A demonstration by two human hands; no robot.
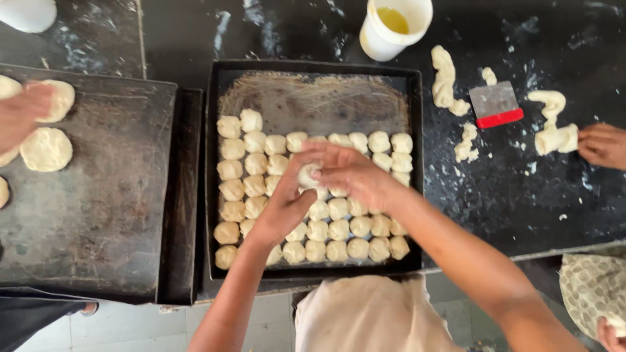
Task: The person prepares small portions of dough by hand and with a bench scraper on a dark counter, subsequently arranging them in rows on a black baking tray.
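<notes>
A black square baking tray [313,73] holds several rows of small pale dough balls [255,142]. Both of my hands are over the middle of the tray. My left hand [282,207] and my right hand [349,173] cup one dough ball [307,175] between them, the right hand on top of it. The tray's far third is bare and greased.
A flat dark tray [98,195] on the left bears flattened dough discs [45,149], with another person's hand [21,112] on one. At right, another person's hand [603,145] holds a dough strip [555,138]. A red-edged scraper [497,104] and a white cup of oil [394,26] sit on the black counter.
</notes>
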